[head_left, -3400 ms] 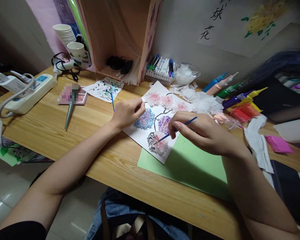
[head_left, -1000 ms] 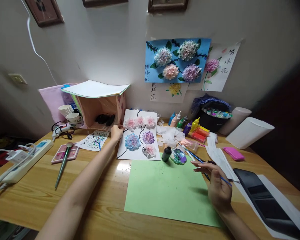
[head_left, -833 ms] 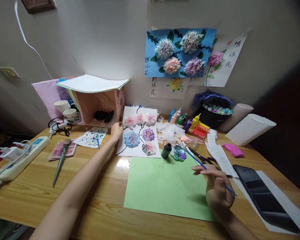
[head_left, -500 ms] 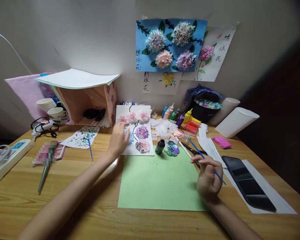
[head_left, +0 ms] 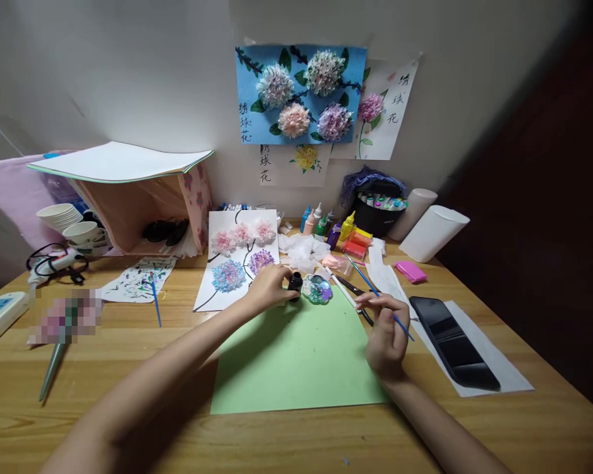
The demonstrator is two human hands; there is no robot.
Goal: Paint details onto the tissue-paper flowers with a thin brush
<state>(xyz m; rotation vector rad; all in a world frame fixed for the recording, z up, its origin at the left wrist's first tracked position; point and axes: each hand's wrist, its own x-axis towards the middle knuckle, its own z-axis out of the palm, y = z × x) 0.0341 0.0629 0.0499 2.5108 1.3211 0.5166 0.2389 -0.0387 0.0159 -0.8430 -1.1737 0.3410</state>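
My left hand [head_left: 273,287] has its fingers and thumb around a small dark open bottle [head_left: 295,282] at the back edge of the green sheet [head_left: 301,362]. In my right hand [head_left: 386,332] is a thin blue paintbrush [head_left: 373,284], slanting with its tip up to the left, over the sheet's right side. Behind my left hand a white sheet with fluffy pink, blue and purple flowers [head_left: 228,276] leans, its lower right part hidden by the hand. A flower-shaped paint palette [head_left: 317,289] lies just right of the bottle.
Scissors [head_left: 350,286], paint bottles [head_left: 321,226] and crumpled tissue [head_left: 304,250] lie at the back. A black phone [head_left: 454,342] is on the right. On the left are a pink box [head_left: 197,204], paper cups [head_left: 59,216] and another blue brush [head_left: 157,303].
My left hand has moved right from the flower sheet and closed on the dark bottle. The view has shifted to the right; my right hand still holds the brush.
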